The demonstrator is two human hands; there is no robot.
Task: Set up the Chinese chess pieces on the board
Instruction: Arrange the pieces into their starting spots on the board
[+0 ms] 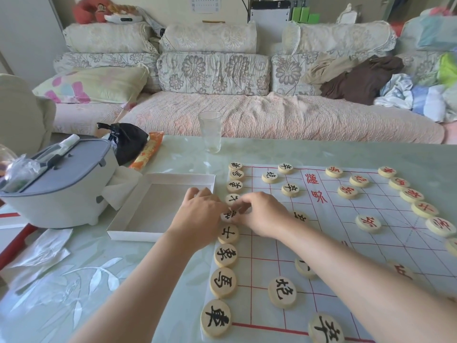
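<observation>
Head view, left to right: grey tub (61,184) with clutter on top, then the white box (138,219) parked just beside the board, probably so pieces come out close to hand. My left hand (197,219) and right hand (262,214) are together at the board's left edge. Fingertips of both pinch one middle piece (228,215) in the black-lettered column, likely squaring it onto its point. Its character is mostly hidden by fingers. Nearer me the column reads 士 (228,233), 象 (225,254), 馬 (223,283), 車 (216,318). A 炮 (282,292) and a 卒 (326,329) sit further in. The board (346,231) lies flat on the table (99,280), red grid. Its red river writing is upside-down to me and I can't read it surely. Red-lettered pieces (424,209) line the right edge, mirroring mine. Setup looks nearly finished.
</observation>
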